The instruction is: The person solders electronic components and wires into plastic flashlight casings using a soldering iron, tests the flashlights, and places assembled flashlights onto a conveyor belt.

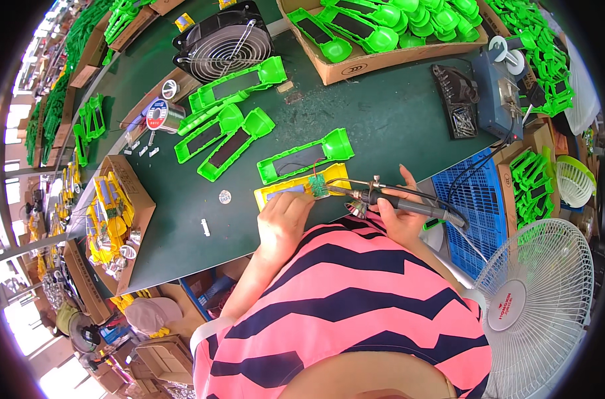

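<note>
My right hand (402,216) is wrapped round a soldering iron (409,203) with a thin metal feed tube clamped along it. Its tip meets a small green circuit board (318,185) at the right part of a yellow plastic housing (266,198). My left hand (286,216) bends over the housing, fingers pressed together at the board's left edge; what they pinch is hidden. Just beyond lies a green housing (304,163), with thin wires running to the board. A small silver reflector cup (356,209) sits below the iron, near my striped clothing.
More green housings (236,143) lie at the upper left, by a solder spool (164,116) and black fan (226,46). Cardboard boxes hold green housings (382,56) and yellow parts (110,213). A blue soldering unit (498,93) stands right, a white fan (535,306) lower right.
</note>
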The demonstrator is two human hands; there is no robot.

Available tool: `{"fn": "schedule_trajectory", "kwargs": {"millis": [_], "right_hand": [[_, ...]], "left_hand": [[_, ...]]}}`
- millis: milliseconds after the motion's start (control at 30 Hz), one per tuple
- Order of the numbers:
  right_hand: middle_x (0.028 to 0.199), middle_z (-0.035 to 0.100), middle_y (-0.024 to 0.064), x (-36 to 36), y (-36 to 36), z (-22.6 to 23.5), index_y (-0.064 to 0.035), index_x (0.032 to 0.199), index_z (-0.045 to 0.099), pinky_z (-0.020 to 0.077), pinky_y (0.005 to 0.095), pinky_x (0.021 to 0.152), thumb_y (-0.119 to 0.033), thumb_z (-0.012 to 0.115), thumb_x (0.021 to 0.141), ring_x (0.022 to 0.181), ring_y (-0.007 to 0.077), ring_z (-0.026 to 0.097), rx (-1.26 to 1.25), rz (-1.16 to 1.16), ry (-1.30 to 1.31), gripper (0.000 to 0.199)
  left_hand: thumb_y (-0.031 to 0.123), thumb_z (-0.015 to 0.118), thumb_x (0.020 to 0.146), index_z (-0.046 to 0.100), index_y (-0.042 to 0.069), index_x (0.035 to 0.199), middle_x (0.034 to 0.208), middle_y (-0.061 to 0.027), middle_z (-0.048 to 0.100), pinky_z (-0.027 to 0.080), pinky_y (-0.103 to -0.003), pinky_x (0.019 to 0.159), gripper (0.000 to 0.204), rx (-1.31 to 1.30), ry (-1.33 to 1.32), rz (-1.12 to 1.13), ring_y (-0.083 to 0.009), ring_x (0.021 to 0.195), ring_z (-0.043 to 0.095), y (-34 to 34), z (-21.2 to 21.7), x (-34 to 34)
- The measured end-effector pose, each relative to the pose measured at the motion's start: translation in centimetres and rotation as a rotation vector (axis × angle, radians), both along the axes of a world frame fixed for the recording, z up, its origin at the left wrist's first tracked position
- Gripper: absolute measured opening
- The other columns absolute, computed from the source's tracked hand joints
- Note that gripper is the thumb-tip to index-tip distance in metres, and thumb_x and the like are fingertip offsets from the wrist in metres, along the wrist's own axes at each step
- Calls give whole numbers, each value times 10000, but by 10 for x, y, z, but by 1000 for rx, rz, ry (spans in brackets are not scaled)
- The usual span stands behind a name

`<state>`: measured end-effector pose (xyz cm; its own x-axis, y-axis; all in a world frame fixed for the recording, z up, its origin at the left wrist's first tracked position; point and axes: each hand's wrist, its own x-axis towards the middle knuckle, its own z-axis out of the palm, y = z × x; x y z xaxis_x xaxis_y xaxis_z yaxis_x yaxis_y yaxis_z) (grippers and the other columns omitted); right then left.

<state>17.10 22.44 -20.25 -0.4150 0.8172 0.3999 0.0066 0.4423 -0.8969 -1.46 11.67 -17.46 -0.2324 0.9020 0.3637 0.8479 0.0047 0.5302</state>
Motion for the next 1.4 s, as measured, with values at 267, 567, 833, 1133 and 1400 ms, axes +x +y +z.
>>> {"fn": "schedule_trajectory", "kwargs": {"millis": [267,567,833,1133,1400], "right_hand": [[597,626,11,2,-2,1,2,835,585,237,444,994,-45,622,715,619,89,564,-82,-8,26,134],[592,619,2,-1,-1,3,-8,831,585,233,445,999,-38,625,707,600,79,556,-57,5,16,135],[590,618,1,-2,0,4,-9,837,581,236,449,999,-23,626,698,610,82,552,-32,6,11,147],[583,612,6,-4,-1,1,-12,811,588,258,441,994,-14,636,676,607,90,551,-16,-2,4,144],[593,618,9,-5,-3,-7,-10,807,587,260,436,994,-18,634,680,615,92,559,-45,3,34,136]], "left_hand": [[10,649,610,645,85,835,717,-35,523,445,-286,516,237,-71,143,2,-189,607,541,8,4,3],[25,631,612,639,79,817,684,-34,474,436,-294,488,212,-92,142,-47,-181,585,524,8,5,-2],[23,643,636,648,86,811,661,-29,484,426,-285,477,186,-63,54,-3,-174,565,522,8,2,-2],[24,642,628,643,81,810,659,-35,473,421,-286,469,191,-62,130,-37,-179,557,519,9,2,-2],[23,647,634,645,82,808,665,-33,482,427,-286,484,184,-74,134,-29,-179,575,528,8,3,-1]]}}
